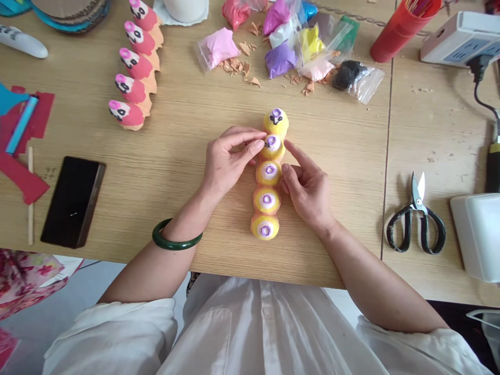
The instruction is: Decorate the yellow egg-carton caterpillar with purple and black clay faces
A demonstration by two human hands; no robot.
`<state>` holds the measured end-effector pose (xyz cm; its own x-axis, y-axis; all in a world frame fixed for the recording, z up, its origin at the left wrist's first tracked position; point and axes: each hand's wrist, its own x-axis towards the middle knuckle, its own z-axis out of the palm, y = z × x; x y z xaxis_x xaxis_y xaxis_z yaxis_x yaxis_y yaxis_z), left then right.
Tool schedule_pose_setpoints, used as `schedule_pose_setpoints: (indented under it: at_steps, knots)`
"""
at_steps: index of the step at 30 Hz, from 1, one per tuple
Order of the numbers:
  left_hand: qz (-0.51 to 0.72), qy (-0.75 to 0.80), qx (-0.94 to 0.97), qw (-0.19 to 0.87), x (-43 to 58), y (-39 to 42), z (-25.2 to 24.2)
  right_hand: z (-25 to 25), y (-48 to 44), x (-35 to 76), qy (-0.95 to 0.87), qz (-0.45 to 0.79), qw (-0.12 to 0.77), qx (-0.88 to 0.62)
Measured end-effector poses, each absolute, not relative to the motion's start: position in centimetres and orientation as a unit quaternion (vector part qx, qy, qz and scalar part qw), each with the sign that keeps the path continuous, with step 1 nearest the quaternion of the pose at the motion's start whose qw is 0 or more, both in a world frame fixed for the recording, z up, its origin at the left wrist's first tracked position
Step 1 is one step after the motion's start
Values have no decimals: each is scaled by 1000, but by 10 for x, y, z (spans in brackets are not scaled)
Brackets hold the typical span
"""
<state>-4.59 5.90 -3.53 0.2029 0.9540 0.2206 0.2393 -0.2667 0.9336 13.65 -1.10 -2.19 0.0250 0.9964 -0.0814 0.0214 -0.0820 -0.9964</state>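
A yellow strip of egg-carton cups (267,200) lies lengthwise on the wooden table (175,151), each cup topped with white and purple clay rings; the two far cups carry black marks. My left hand (228,161) pinches its thumb and fingers at the second cup from the far end, pressing the clay on top. My right hand (308,190) rests against the strip's right side, fingers curled, index finger stretched toward the same cup. A green bangle (175,241) sits on my left wrist.
A pink strip of decorated cups (135,67) lies at the back left. Bags of coloured clay (289,41) sit at the back. A black phone (73,201) lies left, scissors (416,216) right, a red cup (402,28) and power strip (461,36) far right.
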Motion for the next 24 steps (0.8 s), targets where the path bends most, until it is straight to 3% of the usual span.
schedule_pose_setpoints:
  at_steps: [24]
  knots:
    - [466,443,610,463,-38,61,-41,-23,-10,135,-503,492,459,-542]
